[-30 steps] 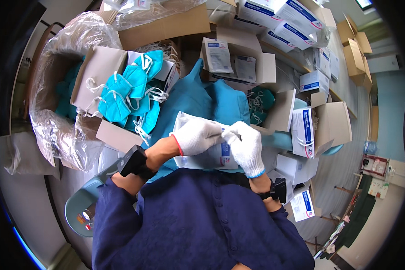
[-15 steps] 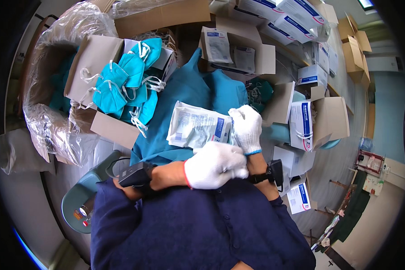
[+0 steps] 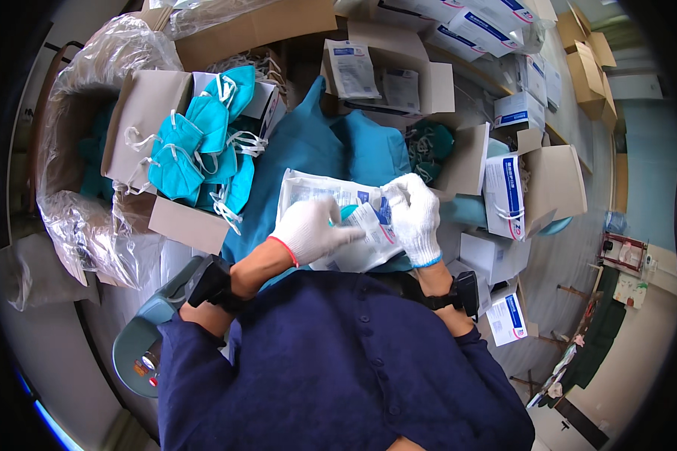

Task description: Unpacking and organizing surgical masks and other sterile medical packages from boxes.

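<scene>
At the centre of the head view, on the teal cloth (image 3: 297, 143) over the lap, a white printed packet (image 3: 346, 194), between the two gloved hands. Compared with half a second ago, changed most at the left: left hand (image 3: 308, 229), then low against the dark blue top (image 3: 301, 353), now up over the packet's left part and blurred. Newly in sight beside it, a small teal patch (image 3: 347, 213) and a slanting white piece (image 3: 376, 225). By judgement, probably a sign of wrapping opened or folded back over something teal; torn or merely bent, part of the same packet or a second one, cannot tell. Much as before, right hand (image 3: 414, 218) at the packet's right edge.

In the left hand, fingers set apart from the thumb, with a gap between; firm contact with the packet not readable through the blur. Just right of those fingertips and above the thumb, the teal patch; below the thumb, more white wrapping. In the right hand, fingers curled narrow, apparently pinching the packet's right edge, the slanting piece just to their left; exact grip of each fingertip hidden.

At upper left, a heap of teal masks (image 3: 203, 128) with white straps, spilling over an open carton (image 3: 147, 113). At top centre, another carton (image 3: 440, 83) with white packets (image 3: 352, 68) inside. At upper right, stacked blue-and-white boxes (image 3: 481, 34).
</scene>
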`<act>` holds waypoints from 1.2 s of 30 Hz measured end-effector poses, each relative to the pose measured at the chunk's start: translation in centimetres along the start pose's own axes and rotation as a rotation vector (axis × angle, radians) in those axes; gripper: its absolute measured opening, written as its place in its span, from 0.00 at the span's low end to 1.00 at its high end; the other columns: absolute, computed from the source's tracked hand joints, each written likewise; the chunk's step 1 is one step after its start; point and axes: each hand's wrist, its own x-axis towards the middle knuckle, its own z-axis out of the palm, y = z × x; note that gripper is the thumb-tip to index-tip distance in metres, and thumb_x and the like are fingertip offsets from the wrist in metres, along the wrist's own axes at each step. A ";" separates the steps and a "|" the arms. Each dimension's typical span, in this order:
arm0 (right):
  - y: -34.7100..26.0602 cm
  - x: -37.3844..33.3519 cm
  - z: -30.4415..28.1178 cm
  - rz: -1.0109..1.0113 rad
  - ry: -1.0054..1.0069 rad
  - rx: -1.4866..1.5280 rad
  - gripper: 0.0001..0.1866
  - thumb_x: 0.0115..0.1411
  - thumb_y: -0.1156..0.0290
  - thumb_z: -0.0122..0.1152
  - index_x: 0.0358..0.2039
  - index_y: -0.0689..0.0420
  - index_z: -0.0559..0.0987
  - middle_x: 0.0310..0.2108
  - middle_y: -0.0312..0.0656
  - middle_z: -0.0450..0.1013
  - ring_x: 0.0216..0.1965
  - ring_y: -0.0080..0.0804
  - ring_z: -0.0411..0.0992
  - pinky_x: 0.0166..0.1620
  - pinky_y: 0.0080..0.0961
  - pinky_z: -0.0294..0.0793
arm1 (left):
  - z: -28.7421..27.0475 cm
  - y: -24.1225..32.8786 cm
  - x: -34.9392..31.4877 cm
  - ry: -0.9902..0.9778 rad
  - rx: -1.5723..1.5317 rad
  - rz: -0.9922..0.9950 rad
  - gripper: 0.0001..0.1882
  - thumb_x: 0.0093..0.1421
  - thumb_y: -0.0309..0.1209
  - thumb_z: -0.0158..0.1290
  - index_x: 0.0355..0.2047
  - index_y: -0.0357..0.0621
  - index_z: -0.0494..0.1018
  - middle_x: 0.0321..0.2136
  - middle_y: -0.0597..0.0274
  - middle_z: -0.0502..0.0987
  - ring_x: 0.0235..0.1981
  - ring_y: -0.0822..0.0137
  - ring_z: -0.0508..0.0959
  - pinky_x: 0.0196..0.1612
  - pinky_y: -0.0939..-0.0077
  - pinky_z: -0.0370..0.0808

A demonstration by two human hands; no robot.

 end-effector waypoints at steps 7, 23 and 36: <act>-0.7 -1.2 0.8 0.065 0.034 0.368 0.06 0.66 0.73 0.59 0.32 0.61 0.77 0.27 0.41 0.78 0.29 0.25 0.75 0.35 0.24 0.75 | 0.3 -0.8 2.4 -0.038 -0.114 0.076 0.15 0.60 0.32 0.56 0.41 0.32 0.79 0.22 0.55 0.80 0.21 0.69 0.81 0.28 0.74 0.76; -1.8 -1.3 0.0 0.069 -0.206 -0.274 0.25 0.49 0.77 0.63 0.50 0.55 0.74 0.39 0.53 0.78 0.41 0.52 0.78 0.41 0.41 0.78 | -8.7 -2.1 2.7 0.435 -0.942 0.345 0.14 0.55 0.15 0.46 0.42 0.37 0.72 0.37 0.62 0.78 0.37 0.73 0.77 0.40 0.82 0.73; -0.3 0.3 0.2 -0.155 -0.178 -0.281 0.11 0.52 0.73 0.63 0.38 0.51 0.78 0.36 0.44 0.75 0.36 0.50 0.77 0.38 0.41 0.77 | -2.5 0.2 6.2 0.084 0.401 0.475 0.11 0.54 0.36 0.60 0.38 0.50 0.80 0.38 0.59 0.78 0.36 0.51 0.81 0.41 0.61 0.78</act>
